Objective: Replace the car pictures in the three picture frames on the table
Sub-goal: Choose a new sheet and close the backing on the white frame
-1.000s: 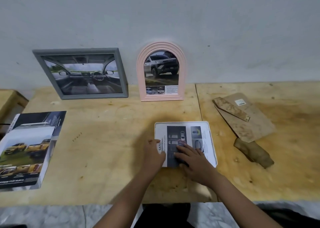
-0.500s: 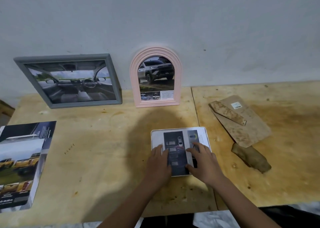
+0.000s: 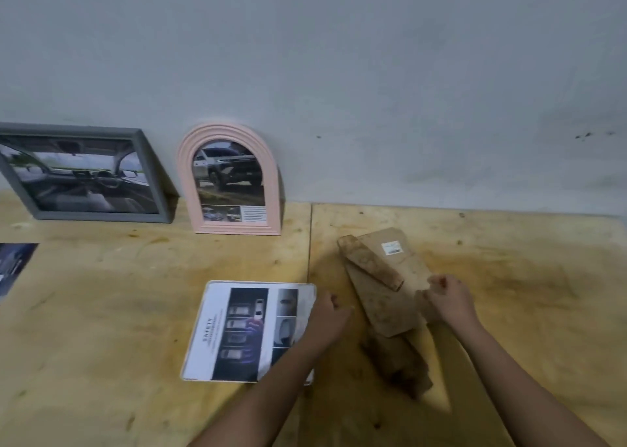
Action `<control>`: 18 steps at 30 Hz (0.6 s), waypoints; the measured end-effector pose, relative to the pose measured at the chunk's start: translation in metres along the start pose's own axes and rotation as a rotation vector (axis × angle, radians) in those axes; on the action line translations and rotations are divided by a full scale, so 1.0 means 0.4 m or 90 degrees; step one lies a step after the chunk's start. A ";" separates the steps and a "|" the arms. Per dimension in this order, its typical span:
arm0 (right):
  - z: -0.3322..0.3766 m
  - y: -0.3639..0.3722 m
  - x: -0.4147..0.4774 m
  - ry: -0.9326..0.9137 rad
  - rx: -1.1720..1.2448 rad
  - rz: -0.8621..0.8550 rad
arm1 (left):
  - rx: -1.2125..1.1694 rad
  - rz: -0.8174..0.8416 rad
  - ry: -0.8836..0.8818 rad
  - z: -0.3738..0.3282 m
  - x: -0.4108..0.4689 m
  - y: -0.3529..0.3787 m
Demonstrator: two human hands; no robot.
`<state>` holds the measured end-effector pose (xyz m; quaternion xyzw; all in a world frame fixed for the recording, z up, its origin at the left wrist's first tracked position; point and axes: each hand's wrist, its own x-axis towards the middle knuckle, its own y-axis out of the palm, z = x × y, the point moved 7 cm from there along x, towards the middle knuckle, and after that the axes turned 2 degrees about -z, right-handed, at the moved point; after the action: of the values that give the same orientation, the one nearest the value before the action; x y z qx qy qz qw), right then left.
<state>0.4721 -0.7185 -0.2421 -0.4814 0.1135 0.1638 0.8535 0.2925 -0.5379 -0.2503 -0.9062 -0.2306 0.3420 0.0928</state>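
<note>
A white picture frame lies flat near the table's front with a car-safety picture in it. My left hand hovers over its right edge with the fingers curled and nothing visible in them. To the right lies a brown backing board with a fold-out stand. My right hand pinches the board's right edge. A grey frame with a car-interior picture and a pink arched frame with an SUV picture lean against the wall.
A second brown piece lies under the board's near end. A car brochure shows at the left edge. A seam splits the wooden table into two panels. A grey wall stands behind.
Both hands left the picture in the white frame and moved right to the backing board. The view swung right, so the brochure is almost out of sight.
</note>
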 end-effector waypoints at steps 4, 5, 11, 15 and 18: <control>-0.085 0.004 0.027 0.044 -0.011 0.111 | -0.017 -0.059 -0.028 -0.027 0.015 0.083; -0.093 0.010 0.019 0.051 0.011 0.139 | -0.022 -0.063 -0.036 -0.035 0.014 0.099; -0.164 0.029 -0.010 0.137 0.159 0.273 | -0.039 -0.017 -0.057 -0.066 0.029 0.140; -0.161 0.045 -0.068 0.131 0.324 0.479 | -0.195 0.050 -0.024 -0.103 0.032 0.133; -0.132 0.026 -0.096 0.122 0.482 0.480 | -0.371 0.126 -0.002 -0.149 0.011 0.108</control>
<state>0.4309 -0.7655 -0.2637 -0.0793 0.4068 0.3616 0.8352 0.3504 -0.5744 -0.2222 -0.9123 -0.2298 0.2699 -0.2051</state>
